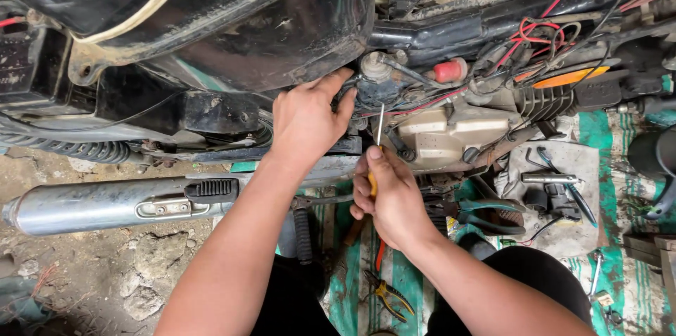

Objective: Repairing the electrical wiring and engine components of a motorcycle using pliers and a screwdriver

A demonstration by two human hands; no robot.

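While my right hand (pixel 394 199) is gripping the screwdriver (pixel 378 140) and my left hand (pixel 306 123) is pressing open-fingered on the engine (pixel 451 135), I'm risking the tip slipping into the red wires (pixel 535 33).

You work over a green striped mat (pixel 405 287) spread on the dirt floor (pixel 105 273). Yellow-handled pliers (pixel 387 295) lie on the mat; right of them sit green-handled pliers (pixel 489 215) and a grey cloth (pixel 563 230) with small tools.
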